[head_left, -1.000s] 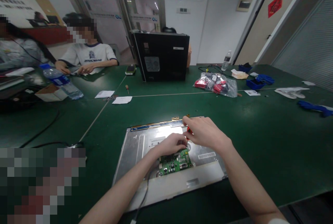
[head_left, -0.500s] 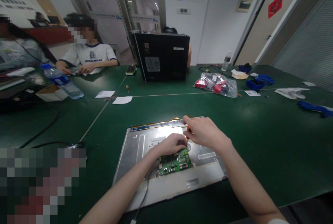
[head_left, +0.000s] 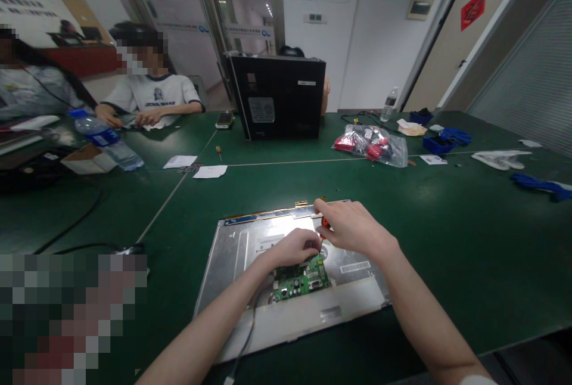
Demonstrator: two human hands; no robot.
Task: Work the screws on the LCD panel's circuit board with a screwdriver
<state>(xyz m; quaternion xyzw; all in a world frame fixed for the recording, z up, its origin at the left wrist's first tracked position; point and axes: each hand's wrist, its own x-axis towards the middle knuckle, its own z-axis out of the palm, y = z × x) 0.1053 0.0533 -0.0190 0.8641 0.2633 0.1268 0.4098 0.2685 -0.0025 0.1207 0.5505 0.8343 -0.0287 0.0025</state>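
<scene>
A flat metal display panel (head_left: 232,266) lies back side up on the table, with a green circuit board (head_left: 301,282) at its middle. My right hand (head_left: 351,227) is closed around the orange-red handle of a screwdriver (head_left: 325,229). The shaft points down to the board's upper right corner. My left hand (head_left: 295,246) rests over the board's upper edge, its fingers curled together beside the screwdriver's tip. What those fingers pinch, if anything, is hidden. A grey cable (head_left: 251,331) runs from the board over the panel's near edge.
A black computer case (head_left: 281,99) stands at the back. Around the green table (head_left: 447,242) lie a plastic bag with red items (head_left: 370,145), a water bottle (head_left: 107,139), paper slips (head_left: 210,171) and blue gloves (head_left: 540,185). Co-workers (head_left: 156,93) sit at the far left.
The screwdriver's handle looks slightly turned, with more of its orange-red side showing. Both hands and the panel hold their places.
</scene>
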